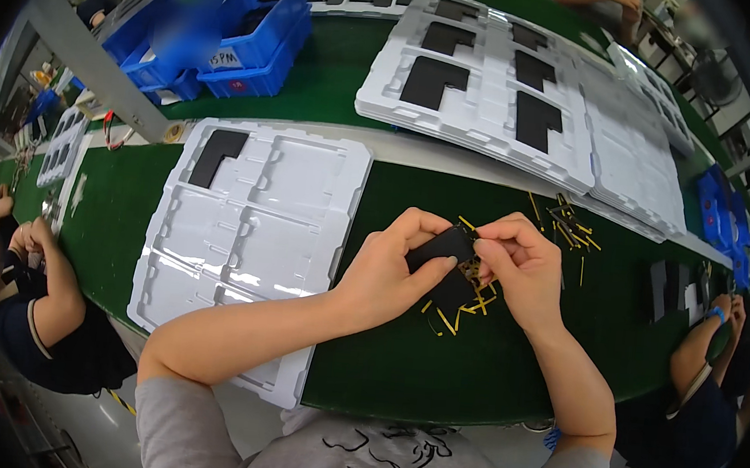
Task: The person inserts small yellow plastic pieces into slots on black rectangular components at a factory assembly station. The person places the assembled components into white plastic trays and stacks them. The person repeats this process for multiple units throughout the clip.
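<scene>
Head view shows your left hand (394, 267) and right hand (515, 264) meeting over the green desk (399, 370), both pinched shut on a small black L-shaped piece (444, 262) with thin yellow strips (467, 304) lying under it. Just left of your hands sits a white moulded tray (251, 223), one black piece (217, 153) in its far-left pocket. Farther off, more white trays (495, 84) lie across the desk, with blue bins (249, 45) beyond.

Over the green conveyor belt (399, 361), the left hand (390, 266) is gripping a black L-shaped part (441, 256) while the right hand (519, 264) is pinching yellow strips (474, 303) beside a white moulded tray (250, 232).
</scene>
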The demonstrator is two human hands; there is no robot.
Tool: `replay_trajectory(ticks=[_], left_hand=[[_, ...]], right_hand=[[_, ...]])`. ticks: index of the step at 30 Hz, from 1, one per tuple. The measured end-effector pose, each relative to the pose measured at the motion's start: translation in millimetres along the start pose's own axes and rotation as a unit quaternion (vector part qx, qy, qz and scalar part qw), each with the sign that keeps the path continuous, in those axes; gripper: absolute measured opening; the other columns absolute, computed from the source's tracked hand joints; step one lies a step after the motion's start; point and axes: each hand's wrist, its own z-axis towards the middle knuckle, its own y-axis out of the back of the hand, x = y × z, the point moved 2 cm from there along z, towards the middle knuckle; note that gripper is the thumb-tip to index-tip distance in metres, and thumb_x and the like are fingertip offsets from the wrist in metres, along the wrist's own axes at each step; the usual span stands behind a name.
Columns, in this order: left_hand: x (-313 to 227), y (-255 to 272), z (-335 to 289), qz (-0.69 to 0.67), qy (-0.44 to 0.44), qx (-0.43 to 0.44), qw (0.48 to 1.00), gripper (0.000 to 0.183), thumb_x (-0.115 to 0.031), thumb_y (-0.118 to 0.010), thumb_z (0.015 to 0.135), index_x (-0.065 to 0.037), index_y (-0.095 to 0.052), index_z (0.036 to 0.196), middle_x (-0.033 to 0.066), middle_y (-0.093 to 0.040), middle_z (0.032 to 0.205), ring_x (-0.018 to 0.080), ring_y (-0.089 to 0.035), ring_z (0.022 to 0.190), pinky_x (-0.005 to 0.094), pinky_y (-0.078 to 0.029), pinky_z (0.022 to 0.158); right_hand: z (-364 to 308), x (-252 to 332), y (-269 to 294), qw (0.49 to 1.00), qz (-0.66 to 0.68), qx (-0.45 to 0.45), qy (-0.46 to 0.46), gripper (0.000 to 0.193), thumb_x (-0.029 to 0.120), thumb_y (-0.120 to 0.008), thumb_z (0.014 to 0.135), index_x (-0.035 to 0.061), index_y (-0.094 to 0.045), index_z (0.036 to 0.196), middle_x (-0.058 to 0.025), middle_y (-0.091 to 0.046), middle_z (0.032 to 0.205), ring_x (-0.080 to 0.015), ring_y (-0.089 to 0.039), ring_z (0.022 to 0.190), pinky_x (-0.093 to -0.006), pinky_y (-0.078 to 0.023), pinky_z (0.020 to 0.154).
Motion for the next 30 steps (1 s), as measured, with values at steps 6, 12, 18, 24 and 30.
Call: replay_trajectory(ticks=[6, 12, 18, 24, 30], left_hand=[[5, -3, -1, 0.025, -0.047, -0.003, 0.999, 0.028, -0.006, -0.064, 0.087, 0.000, -0.047, 0.109, 0.0134, -0.069, 0.095, 0.0196, -0.068, 0.085, 0.0291, -0.052, 0.073], [3, -3, -1, 0.024, -0.042, -0.001, 0.999, 0.029, -0.006, -0.064, 0.086, 0.000, -0.048, 0.109, 0.0133, -0.069, 0.096, 0.0186, -0.068, 0.086, 0.0281, -0.052, 0.073], [1, -4, -1, 0.026, -0.047, 0.000, 0.999, 0.029, -0.006, -0.065, 0.086, 0.000, -0.048, 0.110, 0.0130, -0.070, 0.096, 0.0179, -0.068, 0.085, 0.0277, -0.052, 0.073], [2, -5, -2, 0.027, -0.053, 0.003, 0.998, 0.029, -0.006, -0.065, 0.086, 0.000, -0.048, 0.110, 0.0130, -0.070, 0.095, 0.0180, -0.069, 0.085, 0.0277, -0.052, 0.073], [2, -5, -3, 0.042, -0.075, -0.003, 0.996, 0.029, -0.005, -0.065, 0.087, 0.000, -0.048, 0.110, 0.0129, -0.070, 0.093, 0.0173, -0.068, 0.083, 0.0274, -0.052, 0.072]], right_hand=[[-2, 6, -6, 0.999, -0.039, -0.013, 0.019, 0.009, -0.002, -0.065, 0.085, -0.0021, -0.067, 0.094, -0.0027, -0.056, 0.089, -0.0046, -0.056, 0.064, -0.0182, -0.047, 0.057], [-3, 11, -8, 0.997, -0.070, -0.019, 0.030, 0.009, -0.001, -0.066, 0.085, -0.0025, -0.067, 0.093, -0.0031, -0.056, 0.089, -0.0047, -0.056, 0.063, -0.0187, -0.046, 0.056], [-4, 9, -8, 0.996, -0.076, -0.022, 0.029, 0.009, -0.001, -0.066, 0.084, -0.0028, -0.067, 0.092, -0.0028, -0.056, 0.086, -0.0044, -0.056, 0.062, -0.0185, -0.045, 0.055], [-5, 9, -8, 0.997, -0.064, -0.026, 0.016, 0.008, 0.000, -0.067, 0.084, -0.0032, -0.067, 0.092, -0.0024, -0.056, 0.086, -0.0045, -0.056, 0.062, -0.0186, -0.045, 0.055], [0, 2, -3, 0.998, -0.006, 0.026, -0.057, 0.013, 0.011, -0.068, 0.087, -0.0014, -0.062, 0.088, -0.0013, -0.058, 0.075, -0.0037, -0.054, 0.060, -0.0182, -0.043, 0.053]])
